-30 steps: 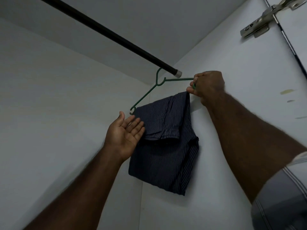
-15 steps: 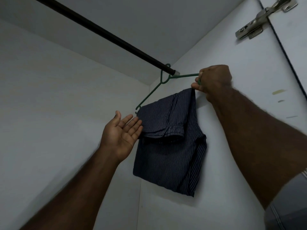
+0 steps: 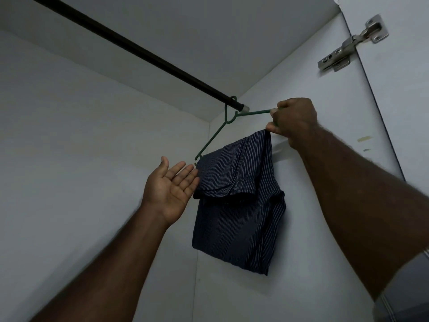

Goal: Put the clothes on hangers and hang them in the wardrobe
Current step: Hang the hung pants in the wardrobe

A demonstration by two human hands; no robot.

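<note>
Gripping the right end of a green plastic hanger (image 3: 210, 140), the right hand (image 3: 293, 122) is clenched around both the hanger arm and the top corner of the folded navy pinstriped garment (image 3: 236, 205) draped over it. That hanger's hook sits over the dark wardrobe rail (image 3: 130, 46), right at the rail's far end, next to the right side wall (image 3: 313, 77). Below and left, the left hand (image 3: 170, 190) is open, palm up, its fingertips at the garment's left edge, just under the hanger's left tip. A metal door hinge (image 3: 352, 44) shows at the upper right.
</note>
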